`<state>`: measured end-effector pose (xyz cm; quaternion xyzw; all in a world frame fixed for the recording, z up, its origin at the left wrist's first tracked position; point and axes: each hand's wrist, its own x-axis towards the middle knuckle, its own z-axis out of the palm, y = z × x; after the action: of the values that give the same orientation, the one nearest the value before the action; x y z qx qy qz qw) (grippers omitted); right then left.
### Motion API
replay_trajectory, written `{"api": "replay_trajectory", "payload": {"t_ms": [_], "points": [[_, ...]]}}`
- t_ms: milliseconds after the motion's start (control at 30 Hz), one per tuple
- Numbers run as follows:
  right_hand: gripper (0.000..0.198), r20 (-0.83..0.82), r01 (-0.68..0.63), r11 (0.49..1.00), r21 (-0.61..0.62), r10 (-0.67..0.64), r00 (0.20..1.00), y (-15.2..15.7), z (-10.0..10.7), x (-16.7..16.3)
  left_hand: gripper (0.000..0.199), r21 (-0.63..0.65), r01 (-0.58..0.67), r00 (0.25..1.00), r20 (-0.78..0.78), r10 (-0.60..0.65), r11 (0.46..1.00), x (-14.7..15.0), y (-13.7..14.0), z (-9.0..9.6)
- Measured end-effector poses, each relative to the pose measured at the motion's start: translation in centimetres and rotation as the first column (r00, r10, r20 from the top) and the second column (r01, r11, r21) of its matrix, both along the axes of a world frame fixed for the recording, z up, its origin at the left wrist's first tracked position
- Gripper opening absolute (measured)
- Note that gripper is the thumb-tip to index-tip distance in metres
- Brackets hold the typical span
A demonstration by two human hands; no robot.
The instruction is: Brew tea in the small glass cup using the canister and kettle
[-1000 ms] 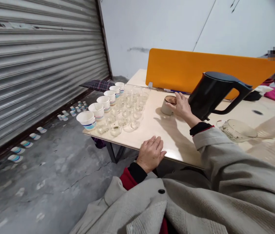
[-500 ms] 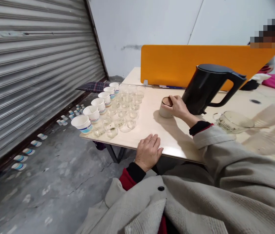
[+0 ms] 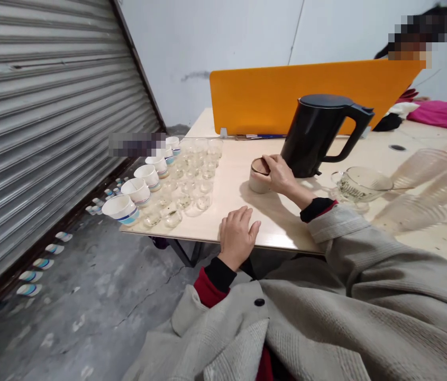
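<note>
My right hand (image 3: 279,174) grips the rim of a ceramic cup (image 3: 258,183), thumb outside and fingers over the top edge; the cup is on the table. Right behind that hand stands a black electric kettle (image 3: 314,137), handle toward the right. My left hand (image 3: 237,235) lies on the table's front edge, palm down, fingers stretched out, holding nothing. To its left are several clear plastic cups (image 3: 185,198) in rows, some with dark bits at the bottom. Alongside them runs a row of white paper cups (image 3: 122,209) with blue bands.
A glass cup with a handle (image 3: 362,182) holds what looks like a thin stick. Stacked clear plastic cups (image 3: 413,214) lie to its right. An orange divider (image 3: 286,100) crosses the table, with a person behind it. More paper cups (image 3: 30,289) are on the floor by the shutter (image 3: 48,106).
The view has shifted a little, so the table contents appear further left. My right hand stays on the ceramic cup, and my left hand stays at the table edge.
</note>
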<state>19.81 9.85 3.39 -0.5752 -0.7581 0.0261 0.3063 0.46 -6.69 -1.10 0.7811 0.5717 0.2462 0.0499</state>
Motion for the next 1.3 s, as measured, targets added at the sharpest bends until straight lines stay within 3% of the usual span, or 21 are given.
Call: {"api": "replay_trajectory", "payload": {"t_ms": [133, 267, 367, 467, 533, 667, 767, 867, 967, 1300], "points": [[0.068, 0.007, -0.003, 1.0, 0.017, 0.002, 1.0, 0.0, -0.1, -0.3, 0.042, -0.053, 0.01, 1.0, -0.015, -0.011, 0.999, 0.7, 0.6, 0.6], [0.082, 0.03, 0.029, 1.0, 0.0, -0.029, 0.999, -0.7, 0.4, -0.2, 0.043, -0.04, 0.023, 0.999, -0.038, -0.025, 0.999, 0.6, 0.9, 0.3], [0.079, 0.062, 0.051, 0.993, 0.105, -0.058, 0.996, -3.0, 1.6, 1.5, 0.043, 0.008, 0.038, 0.998, -0.049, -0.037, 0.999, 0.3, 1.0, -0.4], [0.056, 0.088, 0.123, 0.966, 0.227, -0.146, 0.985, -7.4, 3.6, 5.5, 0.042, 0.065, 0.052, 0.997, -0.063, -0.048, 0.997, 0.1, 1.2, -1.1], [0.041, 0.117, 0.242, 0.935, 0.258, -0.278, 0.953, -11.4, 5.0, 9.4, 0.041, 0.098, 0.057, 0.996, -0.071, -0.051, 0.994, 0.1, 1.2, -1.3], [0.033, 0.228, 0.52, 0.798, 0.305, -0.591, 0.773, -19.1, 6.6, 17.5, 0.042, 0.123, 0.061, 0.995, -0.088, -0.051, 0.991, 0.4, 1.2, -1.2], [0.025, 0.422, 0.537, 0.819, 0.201, -0.567, 0.707, -22.5, 6.0, 21.4, 0.043, 0.117, 0.056, 0.993, -0.107, -0.044, 0.991, 0.7, 1.2, -0.9], [0.021, 0.526, 0.511, 0.853, 0.104, -0.483, 0.7, -23.2, 4.9, 22.5, 0.042, 0.116, 0.052, 0.991, -0.127, -0.037, 0.992, 0.8, 1.1, -0.7], [0.025, 0.547, 0.482, 0.867, 0.123, -0.465, 0.696, -22.6, 4.3, 22.2, 0.041, 0.123, 0.051, 0.988, -0.149, -0.033, 0.991, 0.8, 1.1, -0.7], [0.014, 0.373, 0.452, 0.873, 0.184, -0.487, 0.789, -21.7, 3.7, 22.7, 0.037, 0.141, 0.062, 0.989, -0.139, -0.043, 0.988, 0.8, 1.1, -0.7]]}}
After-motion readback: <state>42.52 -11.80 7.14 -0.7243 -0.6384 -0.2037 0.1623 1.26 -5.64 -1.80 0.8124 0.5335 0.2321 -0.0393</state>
